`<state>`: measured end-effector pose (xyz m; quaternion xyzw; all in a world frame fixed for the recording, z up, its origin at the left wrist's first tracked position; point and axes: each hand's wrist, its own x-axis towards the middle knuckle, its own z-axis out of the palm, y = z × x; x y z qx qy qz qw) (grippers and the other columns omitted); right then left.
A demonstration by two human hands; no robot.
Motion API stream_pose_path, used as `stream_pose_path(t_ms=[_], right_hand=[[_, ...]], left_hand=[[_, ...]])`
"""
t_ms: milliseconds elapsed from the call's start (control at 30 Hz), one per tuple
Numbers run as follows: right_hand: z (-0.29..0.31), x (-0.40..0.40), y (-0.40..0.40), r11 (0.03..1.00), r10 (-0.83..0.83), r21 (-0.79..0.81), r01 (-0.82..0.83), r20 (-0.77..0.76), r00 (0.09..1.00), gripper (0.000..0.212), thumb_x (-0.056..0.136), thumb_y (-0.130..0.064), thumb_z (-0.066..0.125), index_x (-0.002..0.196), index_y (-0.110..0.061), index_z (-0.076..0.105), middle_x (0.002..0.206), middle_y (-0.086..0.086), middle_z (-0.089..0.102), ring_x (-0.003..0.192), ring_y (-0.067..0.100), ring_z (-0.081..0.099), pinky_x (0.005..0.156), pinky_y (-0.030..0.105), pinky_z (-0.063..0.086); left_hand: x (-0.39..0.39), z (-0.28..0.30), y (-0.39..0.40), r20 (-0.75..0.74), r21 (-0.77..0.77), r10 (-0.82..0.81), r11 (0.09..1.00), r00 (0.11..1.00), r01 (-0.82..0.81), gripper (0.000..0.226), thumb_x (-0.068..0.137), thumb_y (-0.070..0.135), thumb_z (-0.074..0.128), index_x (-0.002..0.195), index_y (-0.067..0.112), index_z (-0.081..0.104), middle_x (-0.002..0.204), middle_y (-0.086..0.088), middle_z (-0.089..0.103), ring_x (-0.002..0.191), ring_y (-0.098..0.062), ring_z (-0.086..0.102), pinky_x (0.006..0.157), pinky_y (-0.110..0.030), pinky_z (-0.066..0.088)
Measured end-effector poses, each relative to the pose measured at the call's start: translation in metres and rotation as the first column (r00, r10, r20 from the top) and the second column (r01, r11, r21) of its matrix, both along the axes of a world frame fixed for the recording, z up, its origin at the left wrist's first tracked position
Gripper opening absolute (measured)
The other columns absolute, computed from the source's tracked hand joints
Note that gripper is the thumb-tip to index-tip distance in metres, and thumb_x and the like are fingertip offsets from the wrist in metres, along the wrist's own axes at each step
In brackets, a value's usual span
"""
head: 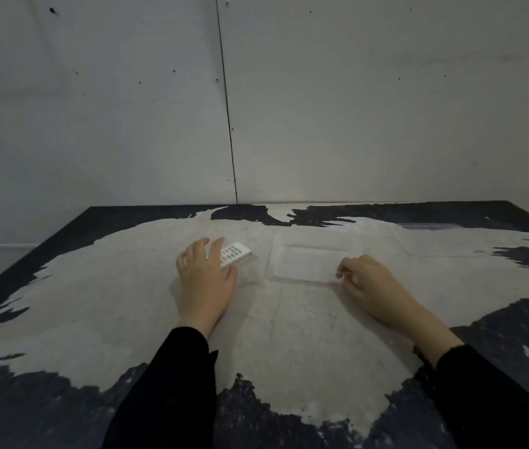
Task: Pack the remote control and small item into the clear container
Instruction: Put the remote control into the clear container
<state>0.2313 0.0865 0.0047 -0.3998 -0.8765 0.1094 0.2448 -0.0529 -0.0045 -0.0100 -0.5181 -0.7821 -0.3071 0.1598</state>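
A white remote control [236, 253] with grey buttons lies on the table, left of centre. My left hand [204, 276] rests over its near end, with fingers spread across it and the thumb beside it. A clear shallow container [308, 264] sits just to the right of the remote, open side up. My right hand [368, 280] is at the container's near right corner with its fingers curled, pinching the rim. I cannot make out a small item.
The table [289, 335] has a worn white patch with dark edges. A second clear piece, perhaps a lid [444, 244], lies at the back right. A grey wall [256, 108] stands right behind the table's far edge.
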Motion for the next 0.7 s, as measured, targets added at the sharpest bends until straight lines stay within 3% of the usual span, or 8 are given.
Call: stream_pose_path(t_ms=[100,167,300,367,433,567,700], right_hand=[[-0.002,0.004,-0.016,0.995,0.103,0.003,-0.103,0.018,0.995,0.01,0.085,-0.011,0.052,0.084,-0.021,0.056,0.08,-0.004,0.057,0.081,0.013,0.049,0.068,0.028,0.042],[-0.004,0.005,-0.024,0.99,0.142,-0.001,-0.142,0.024,0.99,0.01,0.086,-0.014,0.053,0.082,-0.023,0.053,0.08,-0.01,0.054,0.079,0.01,0.048,0.069,0.026,0.042],[-0.006,0.005,-0.03,0.986,0.166,-0.015,-0.166,0.01,0.986,0.009,0.088,-0.022,0.05,0.084,-0.029,0.051,0.082,-0.018,0.05,0.081,0.001,0.047,0.07,0.023,0.044],[-0.005,0.006,-0.029,0.984,0.177,-0.014,-0.177,0.01,0.984,0.008,0.088,-0.022,0.051,0.084,-0.029,0.051,0.081,-0.02,0.048,0.081,0.0,0.046,0.07,0.022,0.042],[-0.006,0.006,-0.029,0.984,0.18,-0.014,-0.179,0.013,0.984,0.008,0.088,-0.022,0.052,0.085,-0.029,0.051,0.081,-0.022,0.047,0.081,-0.002,0.045,0.07,0.021,0.041],[-0.007,0.006,-0.025,0.985,0.174,0.003,-0.174,0.014,0.985,0.008,0.088,-0.017,0.055,0.086,-0.025,0.056,0.08,-0.023,0.045,0.08,0.001,0.045,0.071,0.02,0.039],[-0.006,0.007,-0.021,0.984,0.178,0.021,-0.179,0.032,0.984,0.009,0.088,-0.015,0.059,0.093,-0.019,0.064,0.089,-0.015,0.048,0.091,0.012,0.053,0.074,0.013,0.035]], left_hand=[[-0.013,-0.007,-0.002,0.115,-0.175,0.055,0.984,0.992,-0.034,0.052,0.082,0.034,0.057,0.13,0.02,0.045,0.133,-0.013,0.049,0.122,-0.032,0.043,0.105,-0.046,0.031],[-0.015,-0.008,-0.003,0.197,-0.172,0.018,0.985,0.98,0.017,0.044,0.085,0.026,0.054,0.128,0.016,0.048,0.126,-0.016,0.053,0.114,-0.034,0.046,0.099,-0.045,0.036],[-0.009,0.004,-0.004,0.328,0.031,-0.093,0.996,0.94,0.088,0.039,0.09,0.015,0.05,0.128,0.01,0.046,0.123,-0.018,0.049,0.112,-0.031,0.043,0.095,-0.042,0.041],[0.003,0.017,-0.005,0.36,0.198,-0.245,0.963,0.9,0.183,0.039,0.09,0.012,0.05,0.129,0.013,0.044,0.122,-0.01,0.046,0.109,-0.017,0.042,0.095,-0.029,0.041],[0.021,0.032,-0.005,0.323,0.264,-0.391,0.912,0.862,0.314,0.04,0.09,0.011,0.052,0.128,0.016,0.044,0.12,-0.002,0.043,0.105,-0.004,0.041,0.092,-0.016,0.04],[0.056,0.038,0.006,0.3,0.064,-0.56,0.819,0.772,0.57,0.039,0.087,0.01,0.056,0.126,0.012,0.049,0.121,-0.009,0.049,0.113,-0.02,0.045,0.102,-0.029,0.037],[0.066,0.032,0.024,0.235,-0.192,-0.52,0.804,0.822,0.563,0.042,0.086,0.013,0.056,0.128,0.015,0.05,0.126,-0.009,0.051,0.127,-0.027,0.033,0.112,-0.035,0.022]])
